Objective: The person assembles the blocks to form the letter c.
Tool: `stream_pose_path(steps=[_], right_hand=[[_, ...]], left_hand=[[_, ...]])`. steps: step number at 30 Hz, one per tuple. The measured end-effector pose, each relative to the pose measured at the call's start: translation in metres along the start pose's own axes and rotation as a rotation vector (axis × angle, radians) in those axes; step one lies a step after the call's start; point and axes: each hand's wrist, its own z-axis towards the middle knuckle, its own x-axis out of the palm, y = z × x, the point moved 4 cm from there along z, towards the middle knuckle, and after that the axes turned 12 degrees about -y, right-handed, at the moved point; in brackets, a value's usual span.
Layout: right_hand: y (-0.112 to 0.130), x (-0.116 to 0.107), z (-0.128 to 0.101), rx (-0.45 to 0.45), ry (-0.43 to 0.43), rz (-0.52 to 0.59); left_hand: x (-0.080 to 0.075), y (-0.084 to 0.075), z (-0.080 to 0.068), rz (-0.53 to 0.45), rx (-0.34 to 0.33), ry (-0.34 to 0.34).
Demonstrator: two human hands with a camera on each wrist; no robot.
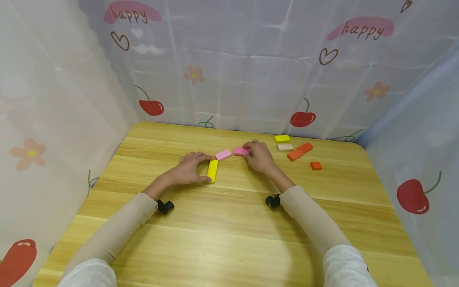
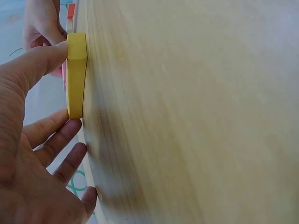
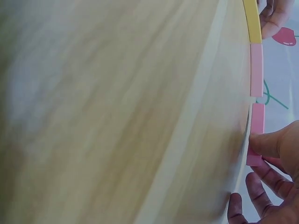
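Thumb and index finger of my left hand (image 1: 188,169) pinch a yellow block (image 1: 212,171) at its two ends; the left wrist view shows that yellow block (image 2: 77,77) lying on the wood. Just beyond its far end sits a light pink block (image 1: 223,155), set at a slant. A darker pink block (image 1: 240,151) lies to the right of it with a small gap between. My right hand (image 1: 261,157) grips the right end of this darker block between thumb and fingers, as the right wrist view also shows on the pink block (image 3: 258,126).
At the back right of the wooden table (image 1: 222,239) lie another yellow block (image 1: 282,138), a plain wood block (image 1: 285,147), two orange-red blocks (image 1: 300,151) touching each other, and a short orange block (image 1: 316,166). A printed curtain (image 1: 229,95) stands behind the table's back edge.
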Motion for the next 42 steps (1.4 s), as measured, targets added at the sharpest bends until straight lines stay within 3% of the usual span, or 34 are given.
stream_pose_path(steps=[33,42], right_hand=[[0.0047,0.0023,0.0003,0.036,0.026,-0.035],[0.0038,0.001,-0.0007,0.022,0.011,0.003]], left_hand=[[-0.0014,-0.0006,-0.0001,0.003,-0.007,-0.003],[-0.0016,-0.0005,-0.0011,-0.005,-0.011,-0.002]])
